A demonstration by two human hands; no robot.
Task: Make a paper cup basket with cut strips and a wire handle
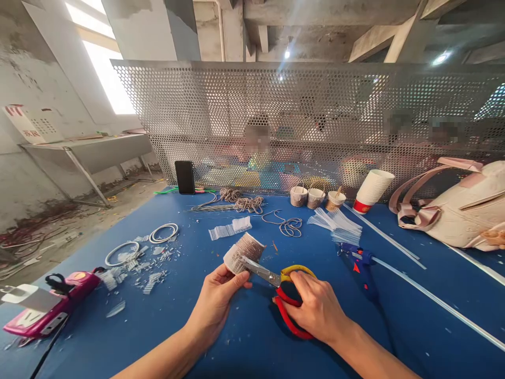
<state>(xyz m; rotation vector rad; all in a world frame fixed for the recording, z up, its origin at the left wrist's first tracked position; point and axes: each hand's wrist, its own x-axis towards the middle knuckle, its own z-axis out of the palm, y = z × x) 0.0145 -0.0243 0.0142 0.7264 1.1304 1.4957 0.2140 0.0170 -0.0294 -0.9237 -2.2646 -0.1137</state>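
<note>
My left hand (223, 292) grips a small paper cup (249, 247) wound with brown cord, holding it tilted above the blue table. In my right hand (317, 305) is a pair of scissors (290, 318) with red and yellow handles, my fingers through the loops. The blades lie against the cord-wrapped side of the cup, near my left thumb; whether they are fully closed is hard to see. Just beyond the cup lie a loose coil of brown cord (291, 227) and a strip of clear short sticks (231, 228).
A blue glue gun (359, 263) with a long glue stick lies right. Behind stand several cord-wrapped cups (315, 198), stacked paper cups (373, 192) and a phone (184, 177). At left are white rings (163, 233), plastic scraps and a pink power strip (74, 289). A bag (465, 205) sits far right.
</note>
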